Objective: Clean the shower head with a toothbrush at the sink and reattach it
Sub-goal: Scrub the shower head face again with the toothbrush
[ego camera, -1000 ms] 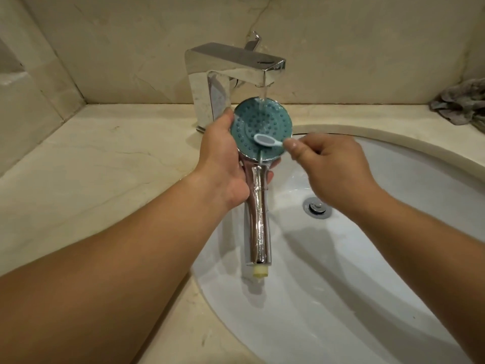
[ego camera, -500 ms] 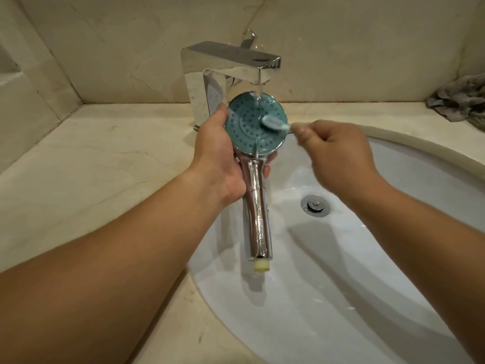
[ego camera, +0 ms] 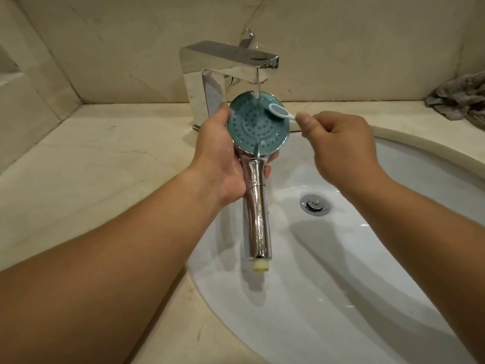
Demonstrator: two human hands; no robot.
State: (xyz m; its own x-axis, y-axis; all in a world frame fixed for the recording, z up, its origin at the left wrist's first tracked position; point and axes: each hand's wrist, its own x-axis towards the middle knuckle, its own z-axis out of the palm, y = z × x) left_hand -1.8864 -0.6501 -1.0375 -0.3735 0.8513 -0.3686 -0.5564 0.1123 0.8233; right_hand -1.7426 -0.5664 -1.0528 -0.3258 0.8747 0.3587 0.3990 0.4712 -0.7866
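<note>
Since a moment ago, the toothbrush (ego camera: 279, 111) is shifted from the middle of the spray face up to its upper right edge, just beside the falling stream. Its pale head is laid against the teal disc of the shower head (ego camera: 258, 127), bristles down, while the thin handle is pinched between thumb and curled fingers of the right hand (ego camera: 341, 143). The shower head is held over the left side of the sink (ego camera: 367, 285), spray face turned upward and tilted toward the camera, chrome handle pointing down and toward the viewer, with a cream-coloured fitting at its end. It is gripped at the neck by the left hand (ego camera: 223, 158), the thumb pressed along the disc's left rim and the fingertips wrapped round behind. Water is run from the square chrome faucet (ego camera: 225, 64) onto the top of the disc. A crumpled grey cloth (ego camera: 459, 101) is seen on the marble counter (ego camera: 91, 166) at far right. The drain (ego camera: 314, 204) is visible in the basin.
</note>
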